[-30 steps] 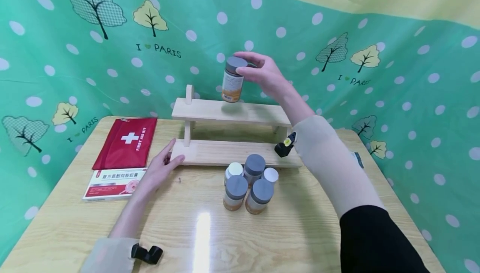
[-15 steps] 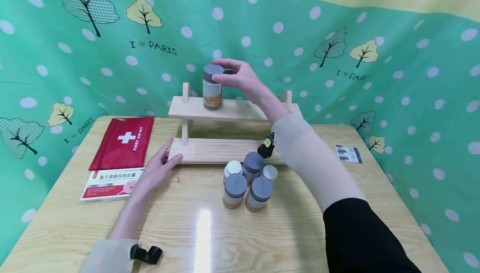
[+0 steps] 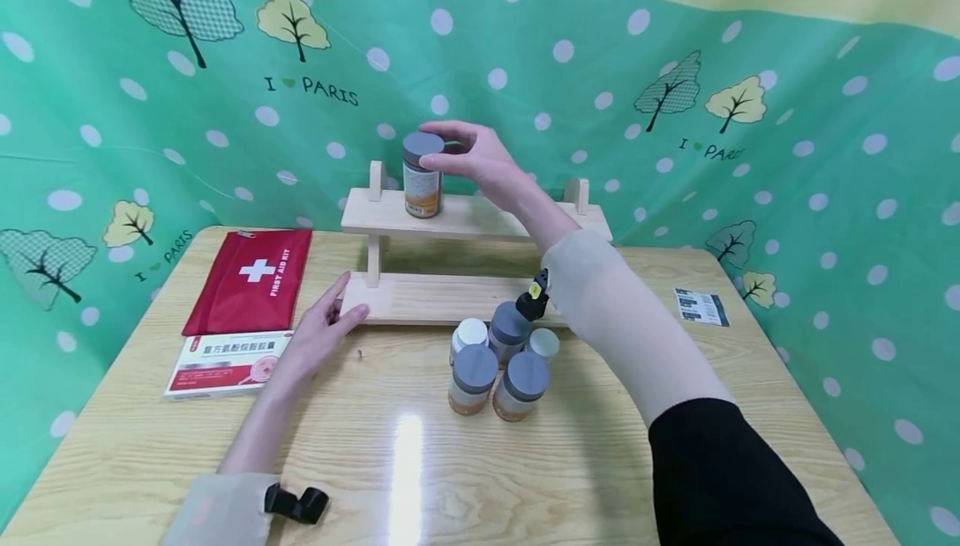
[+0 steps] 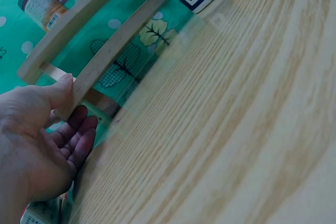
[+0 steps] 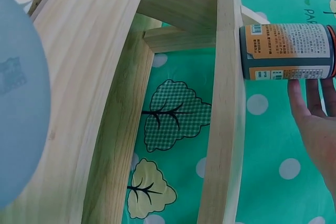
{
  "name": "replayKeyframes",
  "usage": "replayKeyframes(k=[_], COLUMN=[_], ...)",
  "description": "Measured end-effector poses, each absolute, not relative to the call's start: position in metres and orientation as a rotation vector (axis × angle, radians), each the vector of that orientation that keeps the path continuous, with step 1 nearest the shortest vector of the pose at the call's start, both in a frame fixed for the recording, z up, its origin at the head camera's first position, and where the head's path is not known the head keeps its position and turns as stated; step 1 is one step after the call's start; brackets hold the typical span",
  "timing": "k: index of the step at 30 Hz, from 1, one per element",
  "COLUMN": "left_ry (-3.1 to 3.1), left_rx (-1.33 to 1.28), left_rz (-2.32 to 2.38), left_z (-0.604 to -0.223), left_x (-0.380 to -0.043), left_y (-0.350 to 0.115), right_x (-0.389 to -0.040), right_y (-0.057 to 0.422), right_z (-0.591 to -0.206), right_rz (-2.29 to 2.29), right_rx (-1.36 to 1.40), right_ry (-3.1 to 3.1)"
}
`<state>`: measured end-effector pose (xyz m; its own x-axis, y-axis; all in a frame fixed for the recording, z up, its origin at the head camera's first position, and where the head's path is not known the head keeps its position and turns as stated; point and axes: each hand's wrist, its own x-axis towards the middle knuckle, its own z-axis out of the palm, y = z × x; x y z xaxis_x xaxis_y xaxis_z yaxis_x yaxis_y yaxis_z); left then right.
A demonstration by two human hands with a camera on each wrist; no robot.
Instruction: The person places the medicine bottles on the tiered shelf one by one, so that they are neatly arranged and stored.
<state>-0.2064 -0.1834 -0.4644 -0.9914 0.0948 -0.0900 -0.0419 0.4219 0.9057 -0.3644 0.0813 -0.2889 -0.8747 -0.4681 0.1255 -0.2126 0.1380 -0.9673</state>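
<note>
We count five bottles (image 3: 474,369), three grey-capped, two white-capped, clustered on the surface (image 3: 337,446), seemingly for easy reach. Beyond, the left grip (image 3: 313,344) pinches a wooden rack's lower shelf (image 3: 435,298), probably steadying it; farthest, the right grip (image 3: 480,159) pinches a sixth bottle (image 3: 423,187) around its lid (image 3: 422,144), upright on the upper shelf (image 3: 480,217), likely for balance.

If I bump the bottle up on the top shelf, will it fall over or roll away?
The bottle would probably tip if bumped hard, since it's taller than wide. Lying down, it might roll, because its sides look round. The right hand holding it near the grey lid likely steadies it.
</note>
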Motion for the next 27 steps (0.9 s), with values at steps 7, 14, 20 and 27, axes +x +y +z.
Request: replayKeyframes(k=[7,14,20,27], left_ry=[2.54,2.548,2.514,2.512], left_rx=[0.02,0.018,-0.002,0.003], left_rz=[1.597,1.591,1.569,1.603], left_z=[-0.466,-0.467,-0.466,-0.464], left_x=[-0.205,-0.205,-0.203,-0.206], left_y=[-0.184,-0.183,-0.182,-0.182], right_x=[-0.362,-0.355,-0.34,-0.316], right_y=[0.081,0.093,0.121,0.16], right_z=[-0.289,-0.281,-0.276,-0.276], right_rz=[-1.78,-1.703,-1.723,-1.762], right_rx=[-0.656,-0.704,-0.705,-0.711], right_ry=[2.241,2.311,2.325,2.375])
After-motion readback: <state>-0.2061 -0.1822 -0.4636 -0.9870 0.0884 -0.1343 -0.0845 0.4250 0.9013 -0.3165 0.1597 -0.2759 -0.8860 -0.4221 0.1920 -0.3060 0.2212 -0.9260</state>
